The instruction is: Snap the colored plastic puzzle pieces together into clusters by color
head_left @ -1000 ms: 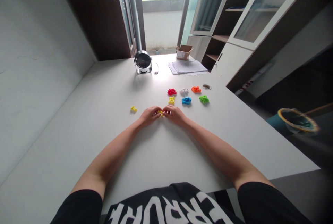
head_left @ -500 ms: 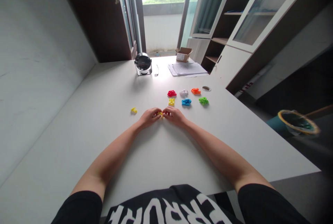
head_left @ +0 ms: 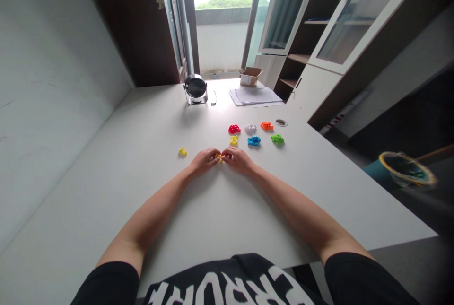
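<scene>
Close together over the white table, my left hand (head_left: pixel 205 161) and my right hand (head_left: pixel 237 159) both pinch small yellow plastic pieces (head_left: pixel 219 156), mostly hidden by the fingers. The pieces look like toy building blocks, but their exact shape cannot be made out. Just beyond my hands lies a yellow block cluster (head_left: pixel 234 140). A separate yellow piece (head_left: pixel 182 152) rests to the left of my left hand. Farther right are a blue cluster (head_left: pixel 254 141) and a green cluster (head_left: pixel 277 139). Behind them sit red (head_left: pixel 234 129), white (head_left: pixel 250 128) and orange pieces (head_left: pixel 267 126).
A round black-and-silver device (head_left: pixel 196 89) stands at the back of the table (head_left: pixel 142 130). Papers (head_left: pixel 255 95) and an opened cardboard box (head_left: pixel 250 77) lie at the back right. A cable hole (head_left: pixel 281 123) is near the right edge; a bin (head_left: pixel 404 168) stands beyond it.
The whole view has shifted slightly, with the table appearing a little lower. My hands keep the same pinch on the yellow pieces, with hardly any motion.
</scene>
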Tool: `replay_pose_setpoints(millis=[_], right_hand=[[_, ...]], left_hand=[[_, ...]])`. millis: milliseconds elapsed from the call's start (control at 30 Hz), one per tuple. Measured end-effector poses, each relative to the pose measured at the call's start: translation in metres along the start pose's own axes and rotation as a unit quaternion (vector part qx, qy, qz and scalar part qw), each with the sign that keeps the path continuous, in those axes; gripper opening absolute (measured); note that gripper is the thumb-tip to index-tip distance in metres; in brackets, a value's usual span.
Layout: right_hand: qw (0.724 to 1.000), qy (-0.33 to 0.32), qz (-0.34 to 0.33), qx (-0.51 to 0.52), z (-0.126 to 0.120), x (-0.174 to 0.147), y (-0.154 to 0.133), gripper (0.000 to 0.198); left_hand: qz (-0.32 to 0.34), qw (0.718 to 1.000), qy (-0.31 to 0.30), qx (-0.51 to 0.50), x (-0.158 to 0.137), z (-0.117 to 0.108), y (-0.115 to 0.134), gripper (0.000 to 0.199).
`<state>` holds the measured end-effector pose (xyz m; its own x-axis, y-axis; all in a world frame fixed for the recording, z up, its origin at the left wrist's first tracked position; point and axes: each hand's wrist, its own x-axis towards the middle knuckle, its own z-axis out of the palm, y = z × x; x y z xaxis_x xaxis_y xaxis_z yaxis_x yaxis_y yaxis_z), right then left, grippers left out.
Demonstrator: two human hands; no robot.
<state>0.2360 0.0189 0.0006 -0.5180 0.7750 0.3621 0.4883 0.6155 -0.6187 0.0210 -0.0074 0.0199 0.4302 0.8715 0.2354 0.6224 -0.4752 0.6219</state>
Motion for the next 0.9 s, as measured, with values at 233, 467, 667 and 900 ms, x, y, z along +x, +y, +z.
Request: replay_pose_setpoints(millis=[233, 467, 667, 900], right_hand=[[1.0, 0.003, -0.003, 0.0, 0.0003, 0.0007, 0.0, 0.008], [1.0, 0.004, -0.008, 0.001, 0.0003, 0.0002, 0.0012, 0.007], [1.0, 0.003, -0.01, -0.002, 0.0007, 0.0001, 0.0011, 0.007], [1.0, 0.002, -0.007, -0.005, 0.0025, -0.0003, 0.006, 0.005]], left_hand=[[0.007, 1.0, 0.003, 0.005, -0.0002, 0.0003, -0.0002, 0.021], [0.004, 1.0, -0.003, 0.001, -0.0004, -0.0001, -0.0001, 0.021], [0.005, 1.0, -0.002, 0.002, 0.0004, 0.0005, -0.0019, 0.022], [-0.002, 1.0, -0.002, 0.007, 0.0003, 0.0009, -0.0025, 0.023]])
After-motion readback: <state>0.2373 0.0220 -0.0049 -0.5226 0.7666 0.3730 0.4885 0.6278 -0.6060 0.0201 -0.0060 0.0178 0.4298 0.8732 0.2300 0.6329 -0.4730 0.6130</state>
